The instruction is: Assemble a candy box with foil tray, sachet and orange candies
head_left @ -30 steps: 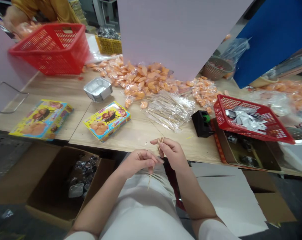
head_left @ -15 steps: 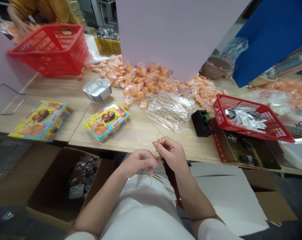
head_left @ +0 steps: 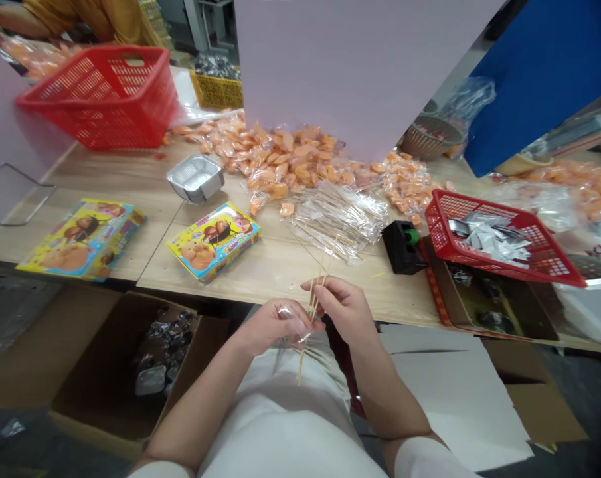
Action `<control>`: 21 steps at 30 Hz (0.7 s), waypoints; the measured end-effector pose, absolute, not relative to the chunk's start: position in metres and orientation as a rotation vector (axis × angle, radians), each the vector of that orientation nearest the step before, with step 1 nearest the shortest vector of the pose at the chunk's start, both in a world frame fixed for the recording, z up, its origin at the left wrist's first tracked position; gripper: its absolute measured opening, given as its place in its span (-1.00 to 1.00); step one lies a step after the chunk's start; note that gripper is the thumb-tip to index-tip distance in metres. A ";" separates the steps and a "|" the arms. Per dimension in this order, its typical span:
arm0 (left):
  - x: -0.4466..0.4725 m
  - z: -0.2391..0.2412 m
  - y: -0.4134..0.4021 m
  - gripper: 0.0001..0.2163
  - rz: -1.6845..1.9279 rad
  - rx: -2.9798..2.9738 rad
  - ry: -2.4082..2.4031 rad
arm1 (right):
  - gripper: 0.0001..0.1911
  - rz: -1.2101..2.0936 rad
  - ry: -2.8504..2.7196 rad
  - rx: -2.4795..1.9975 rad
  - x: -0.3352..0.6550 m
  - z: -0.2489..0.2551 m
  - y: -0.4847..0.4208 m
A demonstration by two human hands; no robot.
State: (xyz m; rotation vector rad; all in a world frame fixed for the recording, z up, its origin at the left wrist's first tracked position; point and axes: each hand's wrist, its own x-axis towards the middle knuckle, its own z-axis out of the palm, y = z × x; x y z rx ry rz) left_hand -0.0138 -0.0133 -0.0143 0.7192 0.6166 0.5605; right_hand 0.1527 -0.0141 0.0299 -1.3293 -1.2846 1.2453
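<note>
A light wooden table (head_left: 105, 179) runs beneath a pale lilac panel (head_left: 350, 66) and blue board (head_left: 544, 73).

I am seeing a small bunch of thin, pale wooden skewers (head_left: 314, 300) standing nearly upright just in front of the table edge, their upper ends leaning a little to the right and fanning slightly apart. Their middle is sitting pinched between the fingers of the right hand (head_left: 346, 309), and one lower end is hanging down over the lap. A crumpled clear plastic sleeve (head_left: 291, 317) is lying in the left hand (head_left: 271, 326), touching the skewers' lower part. I am guessing three or four sticks; the blur is hiding the count.
</note>
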 end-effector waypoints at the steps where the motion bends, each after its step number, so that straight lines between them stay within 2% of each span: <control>1: -0.014 -0.015 -0.014 -0.63 0.560 0.724 0.618 | -0.68 1.243 -1.289 -1.329 0.153 0.030 -0.014; 8: -0.014 -0.014 -0.012 -0.58 0.584 0.777 0.622 | -0.70 1.260 -1.294 -1.311 0.153 0.030 -0.012; 14: -0.016 -0.013 -0.010 -0.57 0.568 0.743 0.634 | -0.65 1.592 -1.369 -1.230 0.157 0.032 -0.004; 16: -0.021 -0.013 -0.006 -0.60 0.616 0.729 0.710 | -0.64 1.471 -1.414 -1.232 0.163 0.035 -0.001; 21: -0.042 -0.016 0.009 -0.62 0.946 0.687 1.039 | -0.73 0.699 -1.323 -1.321 0.185 0.039 0.003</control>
